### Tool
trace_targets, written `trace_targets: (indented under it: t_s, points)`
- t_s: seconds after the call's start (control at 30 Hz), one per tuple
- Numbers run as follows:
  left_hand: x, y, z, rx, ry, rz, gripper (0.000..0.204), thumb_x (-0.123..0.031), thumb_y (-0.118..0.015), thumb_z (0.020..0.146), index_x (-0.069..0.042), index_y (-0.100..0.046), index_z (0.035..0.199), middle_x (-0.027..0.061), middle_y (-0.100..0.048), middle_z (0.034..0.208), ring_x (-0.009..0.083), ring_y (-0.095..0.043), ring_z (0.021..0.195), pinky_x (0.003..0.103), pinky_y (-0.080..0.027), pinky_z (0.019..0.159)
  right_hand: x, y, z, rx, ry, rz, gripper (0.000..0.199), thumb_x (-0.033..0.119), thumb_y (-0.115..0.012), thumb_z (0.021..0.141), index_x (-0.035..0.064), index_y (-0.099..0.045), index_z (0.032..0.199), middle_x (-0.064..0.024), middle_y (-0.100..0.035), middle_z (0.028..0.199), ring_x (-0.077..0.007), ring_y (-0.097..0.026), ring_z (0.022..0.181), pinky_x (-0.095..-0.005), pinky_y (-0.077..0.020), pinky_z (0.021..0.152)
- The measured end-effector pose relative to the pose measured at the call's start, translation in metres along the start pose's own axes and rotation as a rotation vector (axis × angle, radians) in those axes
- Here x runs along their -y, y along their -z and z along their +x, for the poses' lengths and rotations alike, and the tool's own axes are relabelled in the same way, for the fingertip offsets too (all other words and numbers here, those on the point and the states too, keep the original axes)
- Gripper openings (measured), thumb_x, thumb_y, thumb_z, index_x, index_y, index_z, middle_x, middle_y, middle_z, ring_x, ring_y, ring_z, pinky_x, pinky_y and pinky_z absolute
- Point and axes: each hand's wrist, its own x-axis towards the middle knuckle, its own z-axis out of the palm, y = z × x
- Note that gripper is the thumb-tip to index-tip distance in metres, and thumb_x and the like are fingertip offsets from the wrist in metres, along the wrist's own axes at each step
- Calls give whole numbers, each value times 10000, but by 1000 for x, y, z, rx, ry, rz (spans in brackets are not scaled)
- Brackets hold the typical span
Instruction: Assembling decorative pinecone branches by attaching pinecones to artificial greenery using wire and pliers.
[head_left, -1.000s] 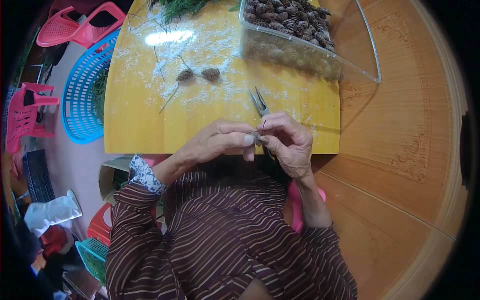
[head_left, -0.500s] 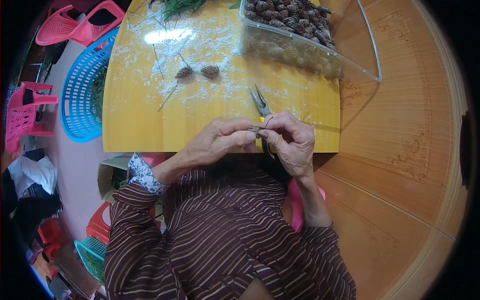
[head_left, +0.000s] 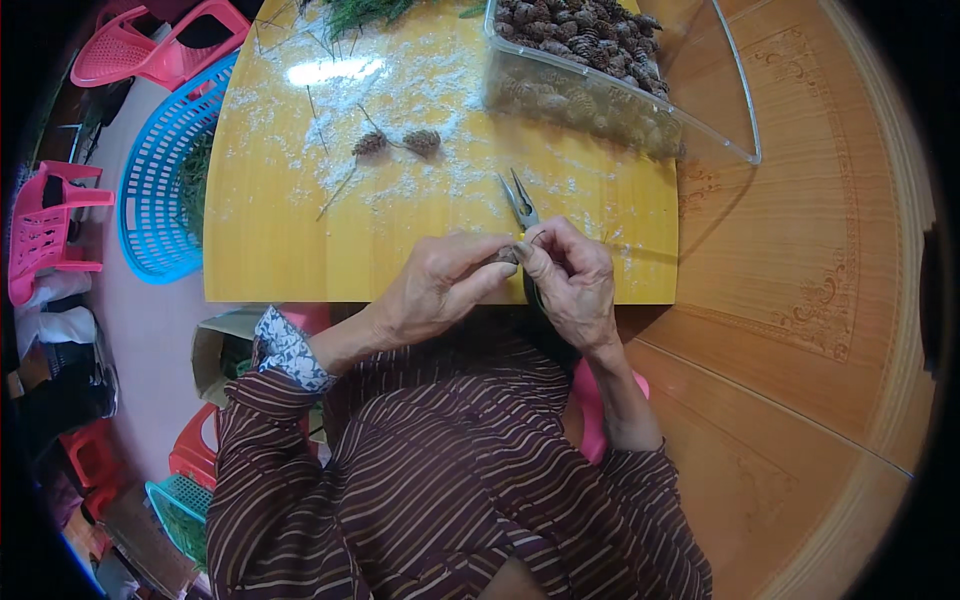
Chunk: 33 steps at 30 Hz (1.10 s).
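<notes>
Close to the table's front edge, my left hand [head_left: 437,285] pinches a small brown pine cone [head_left: 508,256] between thumb and fingers, which hide most of it. My right hand [head_left: 577,285] meets it there, its thumb and forefinger closed at the cone's right end on a thin dark wire [head_left: 538,237]. A curl of that wire shows above the fingers. Needle-nose pliers [head_left: 524,207] lie on the table, jaws pointing away from me and slightly apart, handles partly hidden by my right hand. Farther off rest two pine cones [head_left: 422,143] with thin wire stems.
A clear plastic bin [head_left: 580,110] full of pine cones stands at the far right of the yellow table [head_left: 270,270]. White flakes and green sprigs [head_left: 365,10] lie at the far side. To the left are a blue basket [head_left: 150,200] and pink chairs [head_left: 55,230].
My right hand has shifted slightly left and up, its thumb now farther over the end of the pine cone. My left hand still holds the cone; the pliers have stayed put.
</notes>
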Motion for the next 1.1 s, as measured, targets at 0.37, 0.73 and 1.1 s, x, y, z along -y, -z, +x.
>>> trace_targets:
  t_s: [0.37,0.73,1.1]
  points:
    - [14,19,7,386,477,-996,411,-347,-486,932,41,-596,1009,115,-607,822,204,-582,811,317,-460,767,-5,-7,-2,-92,420,-74,154,135,-640,882,9,-559,844,7,-489,632,-69,-442,562,-207,-359,525]
    - [0,14,5,221,161,-521,204,-176,-535,939,11,-612,964,25,-606,754,135,-576,699,272,-460,675,-3,1,-7,47,-18,143,211,200,-626,907,25,-559,811,77,-461,642,-17,-378,569,-201,-300,488]
    - [-4,11,7,121,256,-342,262,-199,-526,917,34,-620,990,75,-638,816,171,-610,770,302,-480,721,1,-5,-4,-65,57,6,208,163,-612,904,14,-560,769,50,-456,614,-34,-372,557,-209,-299,482]
